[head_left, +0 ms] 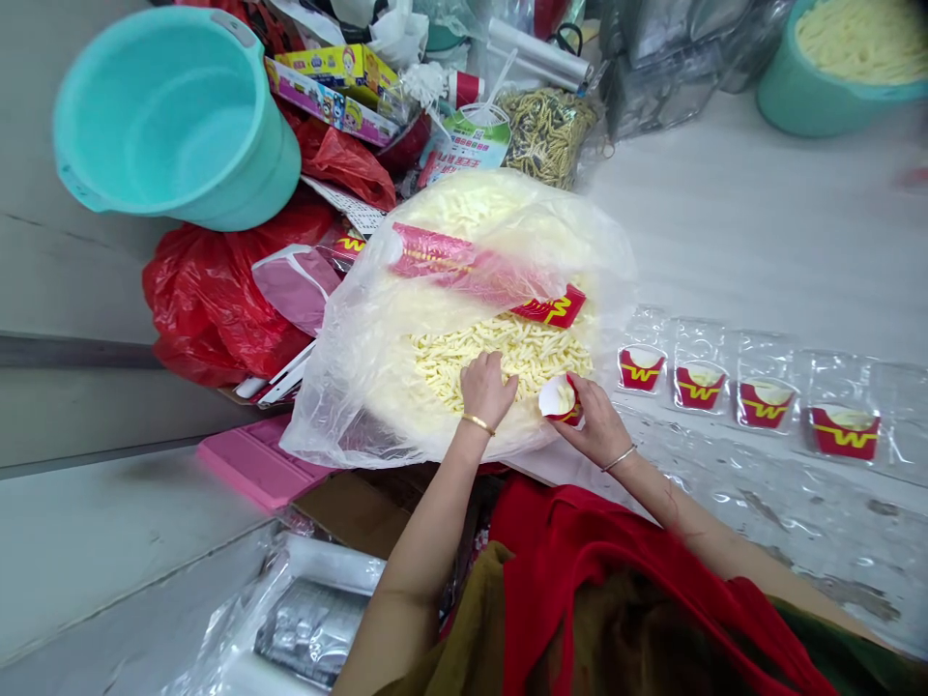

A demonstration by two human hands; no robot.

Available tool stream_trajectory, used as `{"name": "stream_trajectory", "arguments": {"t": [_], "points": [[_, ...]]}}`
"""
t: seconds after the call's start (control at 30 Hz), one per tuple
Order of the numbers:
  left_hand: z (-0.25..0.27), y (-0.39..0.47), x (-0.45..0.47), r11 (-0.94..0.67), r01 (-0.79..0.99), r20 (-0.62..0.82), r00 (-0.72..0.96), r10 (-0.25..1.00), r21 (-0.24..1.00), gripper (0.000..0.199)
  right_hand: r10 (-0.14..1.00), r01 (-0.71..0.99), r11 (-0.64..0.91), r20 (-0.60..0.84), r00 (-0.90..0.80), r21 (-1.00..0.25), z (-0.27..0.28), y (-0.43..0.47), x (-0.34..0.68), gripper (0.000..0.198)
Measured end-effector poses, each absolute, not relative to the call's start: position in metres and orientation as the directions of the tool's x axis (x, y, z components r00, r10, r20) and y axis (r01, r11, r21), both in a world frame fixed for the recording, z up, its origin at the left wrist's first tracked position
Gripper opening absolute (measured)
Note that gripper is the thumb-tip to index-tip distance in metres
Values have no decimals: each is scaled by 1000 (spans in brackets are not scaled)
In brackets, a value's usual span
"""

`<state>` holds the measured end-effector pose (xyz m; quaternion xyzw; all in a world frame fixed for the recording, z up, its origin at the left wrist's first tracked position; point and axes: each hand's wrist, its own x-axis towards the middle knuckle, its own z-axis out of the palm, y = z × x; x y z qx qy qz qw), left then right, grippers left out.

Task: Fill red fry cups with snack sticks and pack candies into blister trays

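My right hand (598, 425) pinches a small red fries carton (572, 414) with a yellow zigzag mark. The carton is tilted, its white inside facing up, with a few pale pieces in it. My left hand (487, 391) is in a heap of pale yellow fry-shaped sticks (536, 348), its fingers curled down onto them and the fingertips partly hidden. The heap lies in a large clear plastic bag (348, 387) with its mouth spread towards me. Across the heap, partly under the plastic, rests a long stack of nested red cartons (558, 307).
To the right, several filled cartons (763, 404) lie in a row in clear pouches. A turquoise tub (239, 184) stands upper left above a red plastic bag (224, 300). Another tub (812, 101) holds more sticks, upper right. Boxes (348, 68) and packets crowd the back.
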<state>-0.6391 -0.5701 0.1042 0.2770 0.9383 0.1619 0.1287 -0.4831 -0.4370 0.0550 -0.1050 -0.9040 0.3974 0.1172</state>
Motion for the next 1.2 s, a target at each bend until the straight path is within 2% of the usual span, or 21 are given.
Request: {"name": "stream_trajectory", "arguments": {"t": [0.07,0.1,0.17,0.27,0.3,0.37,0.5,0.6,0.67,0.7,0.77,0.83,0.9,0.93,1.0,1.07,1.13,1.2], "points": [[89,-565,-649,810,503,-158,-812,562,301,22,283,92,663,135,-949,-743,56,-435,-486,77],[82,-562,-652,805,506,-163,-806,570,311,16,284,92,663,136,-949,-743,57,-434,-488,77],[72,-561,-656,791,451,-176,-813,556,413,7,290,97,663,135,-948,-742,59,-432,-490,77],[72,-570,-659,693,134,-271,-855,443,709,8,313,109,664,143,-939,-740,60,-430,-490,77],[76,-574,-660,607,-9,-322,-853,410,795,11,324,115,662,144,-935,-741,60,-430,-490,76],[87,-583,-660,397,-256,-415,-822,391,881,18,333,122,657,142,-932,-744,61,-430,-492,76],[113,-591,-655,103,-534,-513,-713,478,839,24,295,99,651,130,-947,-753,65,-438,-507,76],[124,-588,-651,58,-591,-527,-666,528,805,22,264,62,645,146,-953,-761,69,-448,-521,76],[127,-584,-646,161,-506,-506,-677,534,847,20,253,40,643,163,-954,-765,72,-454,-528,76],[129,-581,-644,262,-406,-482,-697,531,876,18,251,33,644,170,-953,-764,73,-456,-531,76],[131,-575,-636,519,-84,-400,-744,536,851,11,247,28,648,176,-953,-761,75,-460,-532,73],[135,-567,-627,698,272,-313,-746,588,662,6,239,17,651,184,-953,-759,75,-463,-530,68],[139,-560,-619,706,517,-293,-665,687,484,10,238,6,643,192,-952,-766,72,-464,-523,65],[140,-557,-617,672,588,-311,-602,735,450,13,243,5,637,194,-950,-771,70,-463,-519,64],[141,-553,-619,597,639,-370,-469,802,485,15,264,20,628,188,-946,-778,65,-458,-510,64],[137,-548,-629,585,595,-396,-431,811,551,19,294,50,625,176,-939,-779,59,-451,-504,66],[129,-541,-646,651,537,-355,-556,752,537,22,334,81,622,171,-927,-779,54,-443,-500,69],[118,-532,-664,732,523,-248,-712,657,437,26,368,103,619,172,-914,-779,51,-438,-500,71]]}}
